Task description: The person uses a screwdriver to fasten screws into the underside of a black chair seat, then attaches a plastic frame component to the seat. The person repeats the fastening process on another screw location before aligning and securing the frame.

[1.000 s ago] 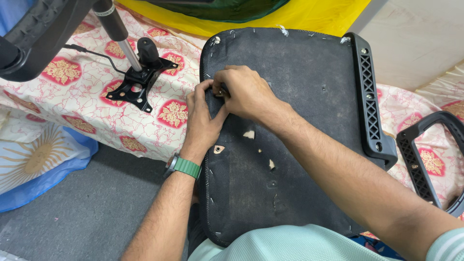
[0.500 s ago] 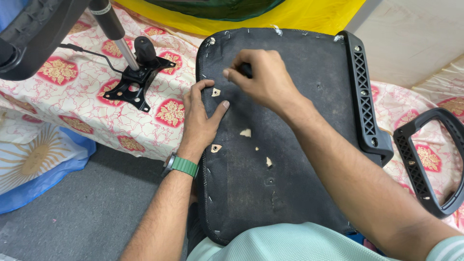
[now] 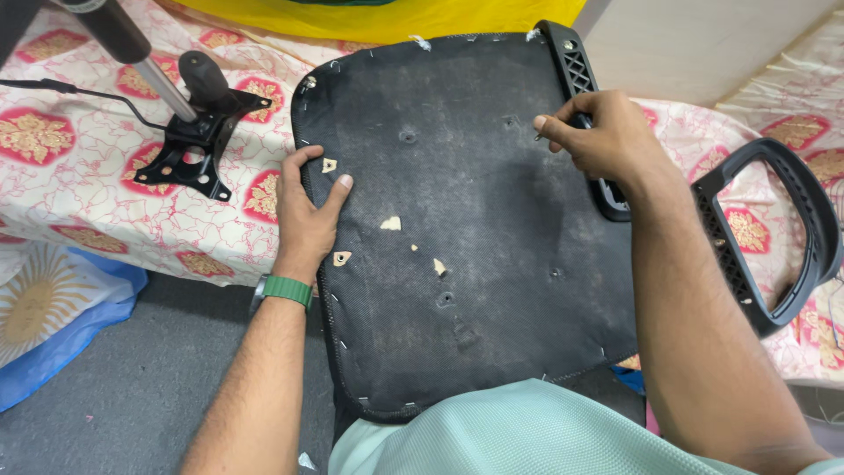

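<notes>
- Floor-level setup: grey carpet floor [image 3: 114,387] along the bottom left, with a white bedsheet with red floral patches [image 3: 79,167] spread over the upper left and right of the frame.
- Dead centre is the upturned office chair seat pan [image 3: 466,229], black fabric underside facing up, a few small tears showing pale foam. It leans against the person's lap at the bottom edge, which looks like what keeps it from sliding.
- Left hand [image 3: 309,211], green watch strap on the wrist, lies open and flat on the seat's left edge, thumb spread. Bracing it, I'd say, not gripping anything.
- Right hand [image 3: 607,141], upper right, has its fingers pinched shut on a small screw [image 3: 539,135], right next to the black plastic armrest bracket [image 3: 585,97] on the seat's right side.
- Further out: the chair tilt mechanism with gas cylinder [image 3: 189,132] lies on the sheet at upper left, and a loose black armrest loop [image 3: 774,229] sits at the right edge.
</notes>
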